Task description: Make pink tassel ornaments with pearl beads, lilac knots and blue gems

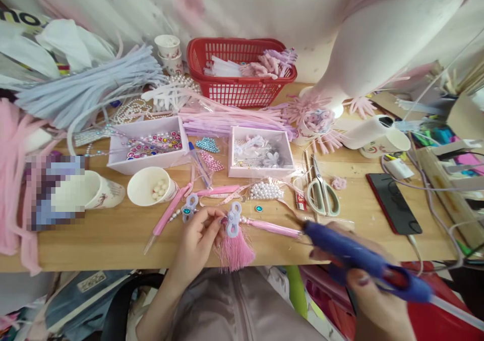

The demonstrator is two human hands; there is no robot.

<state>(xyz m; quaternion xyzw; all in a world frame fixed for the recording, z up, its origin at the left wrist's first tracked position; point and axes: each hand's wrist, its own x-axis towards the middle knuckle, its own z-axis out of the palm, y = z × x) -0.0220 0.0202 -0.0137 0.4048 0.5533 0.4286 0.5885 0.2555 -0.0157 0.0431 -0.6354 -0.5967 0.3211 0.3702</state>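
My left hand (202, 235) pinches a pale blue looped pipe-cleaner ornament (233, 221) near the front edge of the table. Below the ornament hangs a pink tassel (236, 250). My right hand (359, 280) is wrapped round a blue glue gun (351, 252), its nozzle pointing left and a glue stick (454, 310) sticking out at the back. A teal gem (259, 208) lies just beyond the ornament. Between the hands rests a wrapped pink tassel (274, 227). Left of my left hand is a similar blue ornament (189, 210) with a teal gem on it.
Two white boxes (260, 172) of beads and charms stand mid-table, with a red basket (242, 81) behind. Paper cups (151, 184) stand at left. Scissors (321, 194) and a phone (393, 202) lie at right. A white mannequin form (363, 48) rises behind. Pipe cleaners (94, 83) fill the back left.
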